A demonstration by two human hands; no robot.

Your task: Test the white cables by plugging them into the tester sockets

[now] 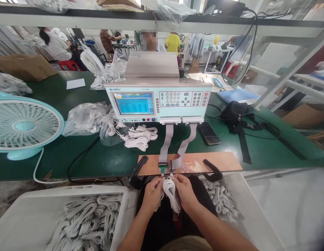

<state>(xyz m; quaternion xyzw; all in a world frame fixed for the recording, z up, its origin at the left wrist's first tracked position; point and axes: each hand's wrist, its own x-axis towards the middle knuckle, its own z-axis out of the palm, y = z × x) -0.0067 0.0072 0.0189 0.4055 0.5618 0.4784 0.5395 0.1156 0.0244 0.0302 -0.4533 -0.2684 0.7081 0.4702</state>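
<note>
My left hand (152,192) and my right hand (186,191) are both closed around one coiled white cable (171,192), held just below the table's front edge. The cable's ends reach up toward two small connector sockets (166,169) on a brown board (203,162). Grey ribbon cables (167,143) run from those sockets up to a pale blue test machine (158,101) with a lit screen and keypad. Whether the cable's plugs sit in the sockets is hidden by my fingers.
A white bin (28,219) of coiled white cables stands at lower left; another heap of cables (221,198) lies at lower right. On the green table are a turquoise fan (23,125), bagged cables (85,118), a loose cable bundle (139,136), a phone (209,133) and a black bag (235,113). People work behind.
</note>
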